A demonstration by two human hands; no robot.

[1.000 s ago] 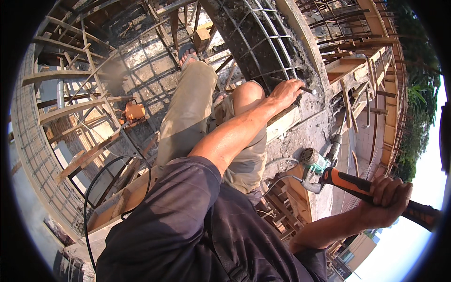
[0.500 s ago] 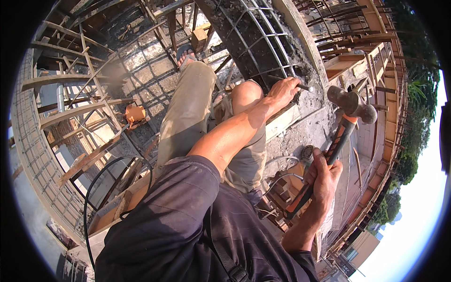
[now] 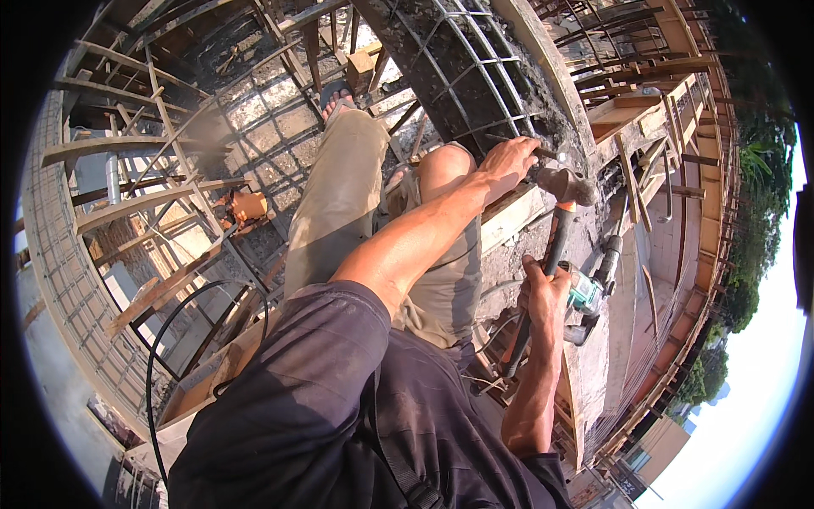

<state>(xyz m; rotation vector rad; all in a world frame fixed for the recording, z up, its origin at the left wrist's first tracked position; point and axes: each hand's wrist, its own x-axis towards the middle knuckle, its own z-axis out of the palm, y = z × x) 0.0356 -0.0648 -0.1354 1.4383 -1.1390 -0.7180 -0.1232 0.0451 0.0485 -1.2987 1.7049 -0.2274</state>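
My left hand [image 3: 510,161] is closed around a dark metal chisel [image 3: 547,153], beside the rebar cage [image 3: 487,59] in the beam form. The chisel's blunt end sticks out to the right of my fingers; its other end runs in among the bars. Gripped in my right hand [image 3: 545,288] is a hammer [image 3: 557,233] with a black and orange handle. The hammer's steel head is at the chisel's blunt end; whether they touch I cannot tell. A teal power drill [image 3: 585,291] lies just right of my right hand, partly covered by it.
A rough plank [image 3: 543,59] edges the rebar cage on its right. Timber framing [image 3: 127,153] and open gaps lie lower down on the left. A black cable [image 3: 157,356] loops at the lower left. My sandalled foot [image 3: 337,100] rests among boards and bars.
My right hand has swung the hammer left and inward, bringing its head to the chisel. The power drill, mostly hidden before, now shows. My left hand has barely moved.
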